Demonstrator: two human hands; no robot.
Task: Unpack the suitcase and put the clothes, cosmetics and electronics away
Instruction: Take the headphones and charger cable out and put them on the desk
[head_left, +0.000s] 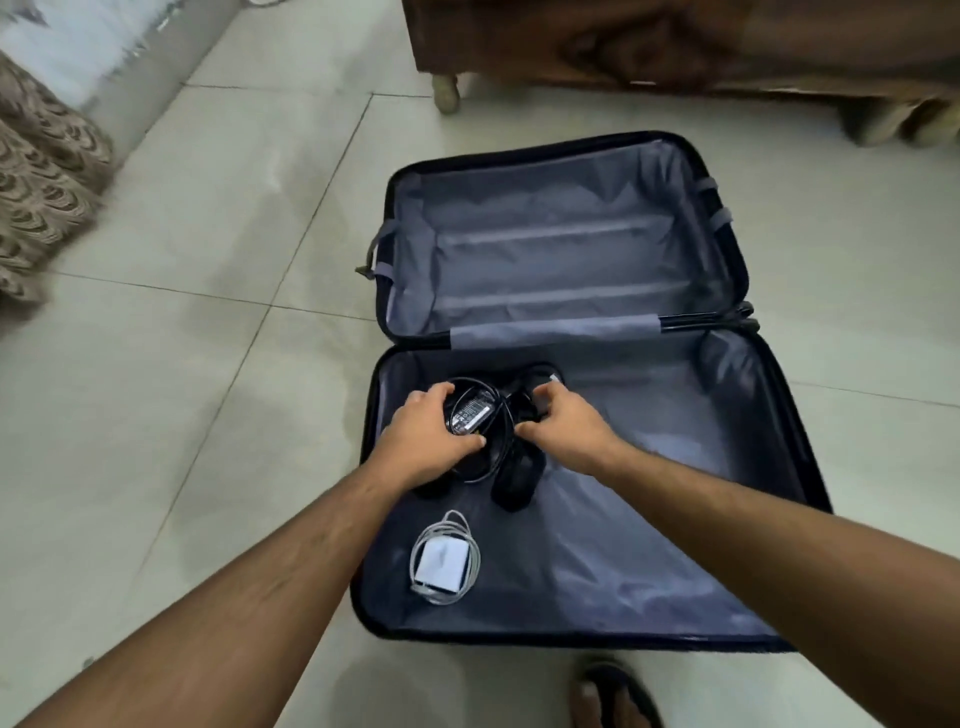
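Note:
A dark suitcase (795, 441) lies open on the tiled floor, both halves lined in grey. In the near half sits a black power adapter (472, 413) with its black cable coiled around it. My left hand (428, 436) grips the adapter from the left, fingers curled over its edge. My right hand (563, 423) pinches part of the black cable bundle (530, 402) just right of it. A black mouse-like object (514, 480) lies below the hands. A white charger (441, 564) with a coiled white cable rests near the front left corner. The far half holds nothing visible.
A wooden furniture piece (675, 47) on short legs stands beyond the suitcase. Patterned brown fabric (41, 182) hangs at the left edge. My sandalled foot (613, 696) is at the bottom, just in front of the suitcase.

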